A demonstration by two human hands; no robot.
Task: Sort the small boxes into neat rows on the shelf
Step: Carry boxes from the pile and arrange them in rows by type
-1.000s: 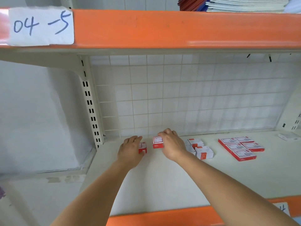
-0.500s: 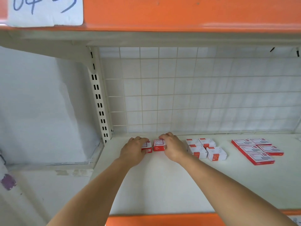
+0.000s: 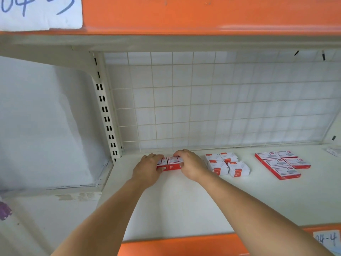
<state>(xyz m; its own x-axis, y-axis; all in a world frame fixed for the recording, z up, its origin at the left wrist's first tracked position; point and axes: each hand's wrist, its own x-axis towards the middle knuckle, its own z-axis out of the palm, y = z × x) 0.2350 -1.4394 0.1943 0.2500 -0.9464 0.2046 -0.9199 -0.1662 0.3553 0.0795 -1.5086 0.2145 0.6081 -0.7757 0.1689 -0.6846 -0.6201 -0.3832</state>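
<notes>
Two small red-and-white boxes stand side by side at the back left of the white shelf (image 3: 184, 204). My left hand (image 3: 148, 169) grips the left box (image 3: 162, 164), covering most of it. My right hand (image 3: 191, 165) grips the right box (image 3: 174, 162), fingers curled over its far edge and thumb on its front. The two boxes touch each other. A cluster of several white boxes with red corners (image 3: 226, 163) lies just right of my right hand.
Several flat red-edged boxes (image 3: 282, 164) lie further right in two short rows. A white item (image 3: 334, 151) sits at the far right edge. A wire grid panel (image 3: 212, 100) backs the shelf; an orange rail (image 3: 175, 244) fronts it.
The two red boxes have been brought together and now touch. The view has shifted slightly downward and left.
</notes>
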